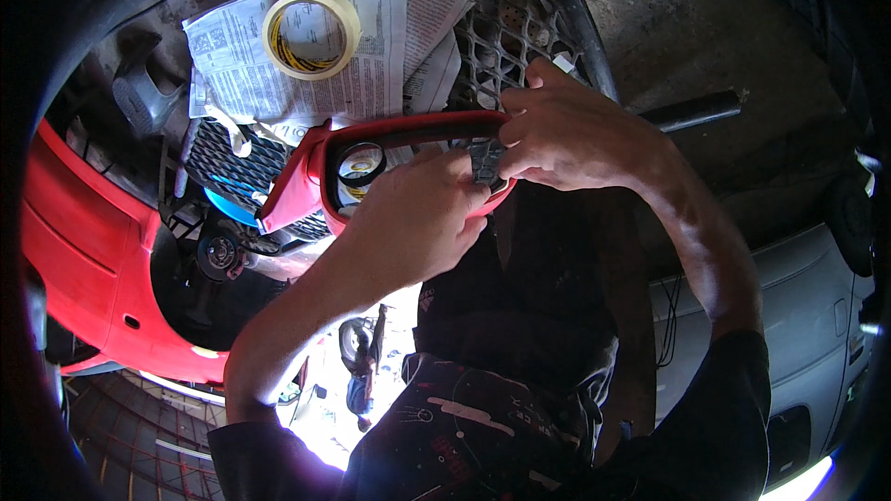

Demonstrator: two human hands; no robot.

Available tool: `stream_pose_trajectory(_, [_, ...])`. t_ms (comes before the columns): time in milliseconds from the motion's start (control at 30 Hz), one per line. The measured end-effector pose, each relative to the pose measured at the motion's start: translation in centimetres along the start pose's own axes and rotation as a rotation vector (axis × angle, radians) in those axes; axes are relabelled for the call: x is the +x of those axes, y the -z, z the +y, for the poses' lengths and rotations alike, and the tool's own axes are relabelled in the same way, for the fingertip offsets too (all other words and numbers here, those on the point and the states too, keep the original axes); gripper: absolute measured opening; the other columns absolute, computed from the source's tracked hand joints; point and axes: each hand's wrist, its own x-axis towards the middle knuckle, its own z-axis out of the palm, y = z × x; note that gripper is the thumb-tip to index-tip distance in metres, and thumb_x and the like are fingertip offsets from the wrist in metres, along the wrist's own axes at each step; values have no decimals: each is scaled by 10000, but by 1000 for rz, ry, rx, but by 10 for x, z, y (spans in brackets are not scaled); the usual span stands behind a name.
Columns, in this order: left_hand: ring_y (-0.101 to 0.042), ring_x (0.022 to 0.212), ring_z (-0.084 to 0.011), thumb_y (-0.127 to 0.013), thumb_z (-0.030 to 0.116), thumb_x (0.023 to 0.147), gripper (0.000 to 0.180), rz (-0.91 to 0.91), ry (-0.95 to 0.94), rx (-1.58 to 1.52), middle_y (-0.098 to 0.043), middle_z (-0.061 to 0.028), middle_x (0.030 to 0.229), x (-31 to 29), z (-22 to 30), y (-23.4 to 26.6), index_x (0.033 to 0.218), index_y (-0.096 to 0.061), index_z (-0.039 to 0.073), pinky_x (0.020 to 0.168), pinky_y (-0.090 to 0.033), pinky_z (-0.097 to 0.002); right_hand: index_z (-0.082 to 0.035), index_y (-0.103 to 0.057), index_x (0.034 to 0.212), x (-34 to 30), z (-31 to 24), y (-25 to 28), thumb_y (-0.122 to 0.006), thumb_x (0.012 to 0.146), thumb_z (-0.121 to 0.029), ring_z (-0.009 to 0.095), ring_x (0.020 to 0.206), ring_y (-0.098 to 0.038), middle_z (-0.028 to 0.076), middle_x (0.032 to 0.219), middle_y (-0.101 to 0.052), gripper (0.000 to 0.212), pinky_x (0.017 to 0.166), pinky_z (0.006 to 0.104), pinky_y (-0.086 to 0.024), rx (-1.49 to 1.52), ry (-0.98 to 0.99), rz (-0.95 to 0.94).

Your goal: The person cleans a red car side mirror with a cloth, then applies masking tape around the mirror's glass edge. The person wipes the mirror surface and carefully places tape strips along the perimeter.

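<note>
A red car side mirror housing [413,126] with a dark inner rim is between my hands, its stalk pointing left. My left hand [413,213] is closed at the housing's lower right part, fingers bent over its opening. At the right end, my right hand [575,134] grips the rim with curled fingers. Between my fingertips shows a small crumpled grey piece [485,163] against the inner edge; its material is unclear. Within the opening appears a round, dark-edged ring shape [361,165]; whether it is a reflection or an object, I cannot tell.
Newspaper sheets [380,37] lie on a metal mesh [501,9] beyond the housing, with a roll of masking tape [351,30] on top. A red car body panel [88,250] is at left. A grey vehicle [789,306] stands at lower right. A dark bar [696,111] extends rightward.
</note>
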Motion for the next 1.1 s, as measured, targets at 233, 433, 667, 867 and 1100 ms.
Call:
stream_pose_trajectory(233, [-556, 893, -262, -630, 65, 774, 214, 104, 19, 216, -510, -130, 941, -11, 14, -9, 960, -605, -36, 731, -504, -386, -237, -721, 776, 0, -3, 0, -772, 723, -238, 114, 850, -540, -95, 732, -646, 74, 857, 358, -363, -48, -50, -78])
stream_pose_trajectory(433, [-547, 913, -256, -601, 72, 816, 220, 69, 11, 275, -498, -140, 961, -11, 15, -12, 1002, -596, -47, 762, -496, -406, -235, -719, 756, 0, -6, -1, -749, 738, -252, 114, 834, -557, -85, 725, -657, 39, 860, 359, -364, -173, -58, -61])
stream_pose_trajectory(667, [-527, 925, -267, -683, 115, 785, 425, 50, 77, 261, -477, -109, 1012, -12, 18, -16, 1171, -554, -7, 823, -468, -414, -252, -724, 778, -1, -3, -4, -743, 744, -262, 112, 871, -545, -97, 732, -658, 40, 910, 365, -357, -145, -80, -85])
stream_pose_trajectory(867, [-534, 897, -245, -684, 100, 778, 401, 127, 43, 278, -496, -87, 966, -13, 14, -23, 1165, -583, 72, 788, -460, -401, -204, -707, 802, -2, 0, -11, -680, 802, -194, 128, 803, -568, -52, 701, -656, 28, 815, 345, -374, -116, -31, -9])
stream_pose_trajectory(1100, [-536, 900, -237, -673, 73, 773, 361, 125, 55, 269, -506, -73, 976, -14, 12, -24, 1128, -611, 85, 782, -457, -409, -184, -698, 805, -4, 3, -7, -747, 742, -223, 123, 896, -537, -68, 782, -643, 89, 895, 378, -357, -147, -87, -27])
